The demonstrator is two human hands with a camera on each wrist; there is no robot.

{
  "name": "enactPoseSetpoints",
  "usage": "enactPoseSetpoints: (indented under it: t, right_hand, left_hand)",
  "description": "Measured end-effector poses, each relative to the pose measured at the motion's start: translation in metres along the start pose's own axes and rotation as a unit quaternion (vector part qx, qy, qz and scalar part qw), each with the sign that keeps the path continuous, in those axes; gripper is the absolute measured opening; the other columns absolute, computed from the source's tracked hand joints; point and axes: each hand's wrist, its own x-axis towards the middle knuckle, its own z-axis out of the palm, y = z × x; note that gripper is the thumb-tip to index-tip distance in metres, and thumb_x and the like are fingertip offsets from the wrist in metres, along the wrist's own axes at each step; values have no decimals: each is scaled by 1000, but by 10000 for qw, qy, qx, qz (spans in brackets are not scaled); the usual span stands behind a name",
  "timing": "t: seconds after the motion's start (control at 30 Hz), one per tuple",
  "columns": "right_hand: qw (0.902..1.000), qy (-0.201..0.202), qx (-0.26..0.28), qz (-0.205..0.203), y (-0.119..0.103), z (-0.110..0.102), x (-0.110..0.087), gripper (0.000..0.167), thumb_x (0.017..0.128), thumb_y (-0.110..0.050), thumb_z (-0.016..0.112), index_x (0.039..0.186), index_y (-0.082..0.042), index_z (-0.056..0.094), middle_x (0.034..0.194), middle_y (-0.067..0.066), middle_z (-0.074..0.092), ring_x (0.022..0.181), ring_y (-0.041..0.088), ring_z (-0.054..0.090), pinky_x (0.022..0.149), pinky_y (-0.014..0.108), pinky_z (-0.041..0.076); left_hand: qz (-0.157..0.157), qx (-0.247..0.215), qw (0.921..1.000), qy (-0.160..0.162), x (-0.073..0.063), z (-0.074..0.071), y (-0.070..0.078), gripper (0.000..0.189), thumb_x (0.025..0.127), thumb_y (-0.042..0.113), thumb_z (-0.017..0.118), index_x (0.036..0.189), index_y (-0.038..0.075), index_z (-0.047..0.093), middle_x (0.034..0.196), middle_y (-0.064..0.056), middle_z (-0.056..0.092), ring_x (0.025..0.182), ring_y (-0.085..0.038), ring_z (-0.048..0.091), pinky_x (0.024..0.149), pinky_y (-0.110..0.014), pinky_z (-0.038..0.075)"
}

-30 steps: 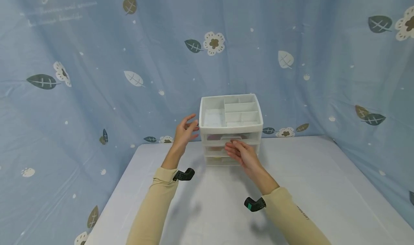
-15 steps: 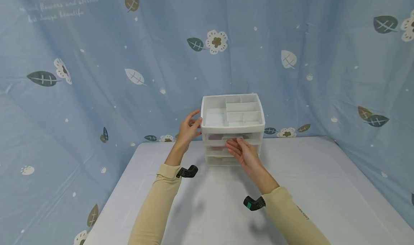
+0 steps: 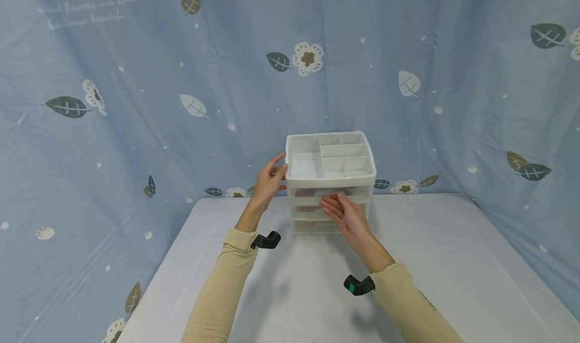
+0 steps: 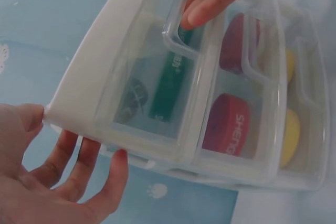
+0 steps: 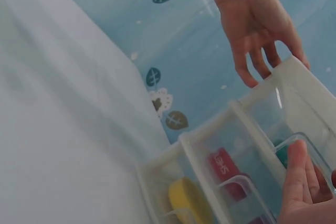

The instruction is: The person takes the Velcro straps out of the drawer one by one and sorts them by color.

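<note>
Head: one white drawer unit [image 3: 333,182] on a white table [image 3: 421,262], blue curtain [image 3: 235,71] behind; I have the left hand [image 3: 268,182] at its side, right hand [image 3: 352,219] at its top drawer [image 3: 303,201]. Left wrist: left fingers spread apart, touching the unit; one green item [image 4: 168,85] inside. Right wrist: right fingertips at the clear handle [image 5: 318,155]; gripping or not, I cannot tell.

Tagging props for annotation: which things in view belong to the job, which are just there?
Likely job:
white plastic three-drawer organizer
clear plastic top drawer
possibly green oblong object inside

Likely incidental:
red lettered object
yellow rounded object
blue leaf-print curtain
white tabletop
</note>
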Motion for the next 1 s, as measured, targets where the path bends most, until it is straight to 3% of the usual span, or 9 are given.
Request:
enactPoseSetpoints:
  t: [0.43, 0.77, 1.0]
  right_hand:
    - [9999, 104, 15, 19, 0, 1, 0, 46, 108, -32, 39, 138, 1, 46, 121, 7, 69, 109, 13, 69, 95, 22, 56]
    - [10000, 80, 9, -33, 1, 1, -3, 43, 108, -30, 38, 134, 3, 47, 113, 5, 72, 107, 12, 70, 95, 23, 56]
    - [9999, -20, -78, -98, 6, 0, -8, 45, 108, -30, 38, 136, 5, 47, 114, 5, 73, 107, 12, 70, 93, 23, 57]
  left_hand:
    - [-102, -82, 9998, -122, 1, 0, 3, 45, 104, 38, 49, 149, 37, 42, 125, -16, 60, 110, -30, 62, 91, -48, 59]
    - [-271, -124, 9989, -349, -13, -3, 31, 50, 106, 25, 46, 154, 23, 35, 131, -25, 55, 112, -33, 61, 95, -52, 56]
    - [-230, -120, 9991, -348, -17, -4, 34, 50, 106, 24, 46, 154, 21, 35, 134, -26, 53, 115, -37, 59, 98, -54, 54]
